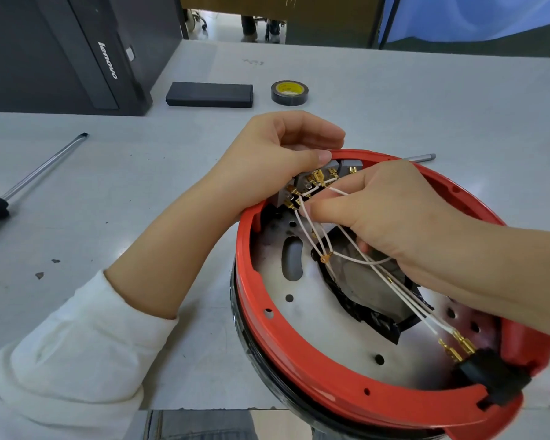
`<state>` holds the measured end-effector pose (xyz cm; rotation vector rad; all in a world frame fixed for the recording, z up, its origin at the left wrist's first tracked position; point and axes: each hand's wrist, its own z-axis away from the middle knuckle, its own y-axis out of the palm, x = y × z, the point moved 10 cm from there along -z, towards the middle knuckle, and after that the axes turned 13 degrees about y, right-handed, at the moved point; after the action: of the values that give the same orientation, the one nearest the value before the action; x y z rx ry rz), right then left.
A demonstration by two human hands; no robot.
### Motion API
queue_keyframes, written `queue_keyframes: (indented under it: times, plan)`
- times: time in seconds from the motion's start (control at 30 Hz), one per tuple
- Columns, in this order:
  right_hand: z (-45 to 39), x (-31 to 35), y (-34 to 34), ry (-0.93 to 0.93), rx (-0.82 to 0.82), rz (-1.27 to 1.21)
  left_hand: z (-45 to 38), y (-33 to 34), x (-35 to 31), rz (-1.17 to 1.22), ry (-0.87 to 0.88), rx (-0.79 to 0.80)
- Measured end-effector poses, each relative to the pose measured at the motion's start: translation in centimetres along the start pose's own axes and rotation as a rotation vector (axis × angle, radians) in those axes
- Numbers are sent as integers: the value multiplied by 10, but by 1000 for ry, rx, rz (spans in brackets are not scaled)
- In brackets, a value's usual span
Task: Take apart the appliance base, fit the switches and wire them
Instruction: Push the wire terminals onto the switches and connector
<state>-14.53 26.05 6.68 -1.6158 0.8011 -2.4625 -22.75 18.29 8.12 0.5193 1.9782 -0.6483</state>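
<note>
The round red appliance base [299, 354] lies open side up at the table's near right, showing a grey perforated metal plate [324, 315]. Grey switches [302, 188] with brass terminals sit in its far rim. My left hand [277, 160] curls over that rim, thumb against the switches. My right hand [381, 211] reaches in from the right and pinches a thin white wire [338, 192] near the terminals. Several more white wires [404, 300] run back to brass connectors [458, 344] at a black socket [496, 379] on the near rim.
A screwdriver [38, 169] lies at the left. A second tool's grey shaft tip [421, 157] pokes out behind the base. A black tape roll [289, 92] and a flat black box [209, 94] sit farther back, with a black computer case [77, 52] at far left.
</note>
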Motion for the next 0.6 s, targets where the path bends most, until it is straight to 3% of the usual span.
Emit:
queue_keyframes:
  times: [0.2, 0.6]
  plan:
    - [2, 8, 1, -141, -18, 60, -1, 0, 1, 17, 3, -5]
    - [0, 10, 4, -220, -68, 130, -2, 0, 2, 19, 19, -2]
